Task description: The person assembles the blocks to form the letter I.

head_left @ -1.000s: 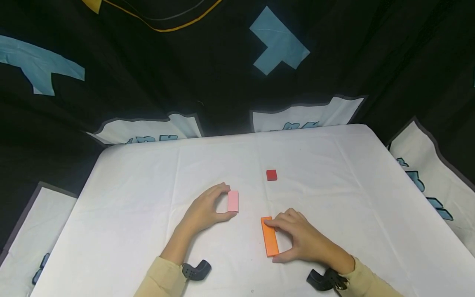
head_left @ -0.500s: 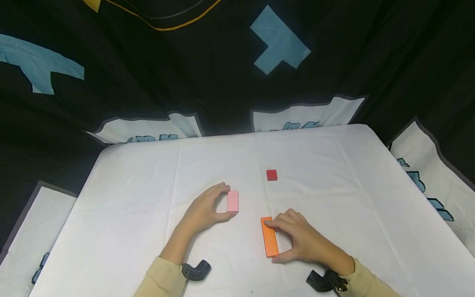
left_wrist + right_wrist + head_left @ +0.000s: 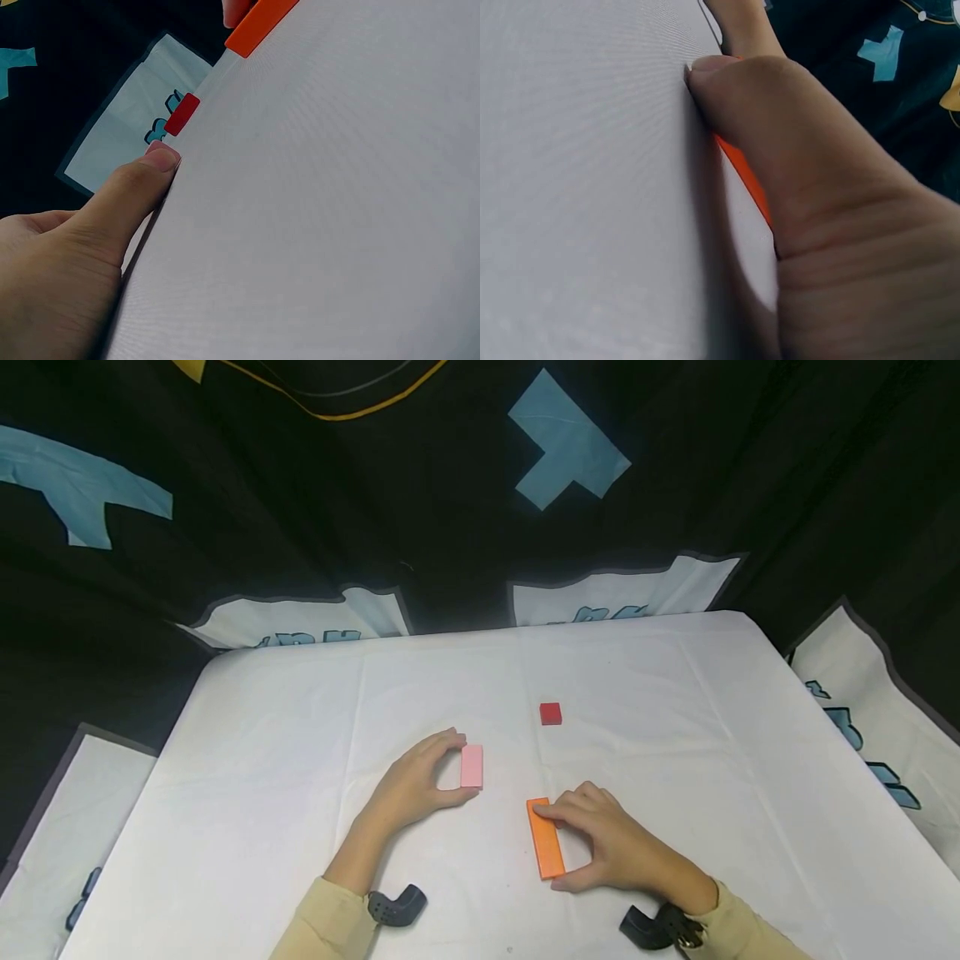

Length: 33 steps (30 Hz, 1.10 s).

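Note:
My left hand pinches a pink rectangular block by its two ends, thumb at the near end and fingers at the far one. To its right, my right hand grips a longer orange block the same way, thumb at the near end. Both blocks lie on the white cloth. A small red cube sits apart, farther back and between the two hands. In the left wrist view the thumb covers much of the pink block. The right thumb hides most of the orange block in the right wrist view.
A white cloth covers the table, whose far edge meets a black curtain with blue and white patches. Dark curved wrist devices show below the left hand and the right hand.

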Each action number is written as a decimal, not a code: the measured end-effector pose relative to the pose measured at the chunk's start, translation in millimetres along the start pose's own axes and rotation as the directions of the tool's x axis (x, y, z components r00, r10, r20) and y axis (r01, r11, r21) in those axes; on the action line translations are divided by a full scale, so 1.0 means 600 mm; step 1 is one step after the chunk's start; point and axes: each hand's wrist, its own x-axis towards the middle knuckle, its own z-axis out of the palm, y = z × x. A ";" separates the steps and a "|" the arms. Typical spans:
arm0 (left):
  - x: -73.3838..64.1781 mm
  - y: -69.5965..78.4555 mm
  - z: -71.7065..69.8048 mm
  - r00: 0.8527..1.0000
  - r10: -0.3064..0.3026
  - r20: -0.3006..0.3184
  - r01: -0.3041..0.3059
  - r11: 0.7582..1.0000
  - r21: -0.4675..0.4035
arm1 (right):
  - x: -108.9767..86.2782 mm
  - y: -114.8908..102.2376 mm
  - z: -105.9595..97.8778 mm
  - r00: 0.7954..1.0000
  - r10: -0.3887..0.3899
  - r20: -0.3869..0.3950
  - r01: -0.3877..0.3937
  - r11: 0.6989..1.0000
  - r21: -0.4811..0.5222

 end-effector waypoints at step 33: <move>0.000 -0.002 -0.007 0.998 -0.008 0.054 0.010 1.000 -0.028 | 0.001 -0.005 -0.001 0.998 0.055 0.007 -0.055 0.998 0.012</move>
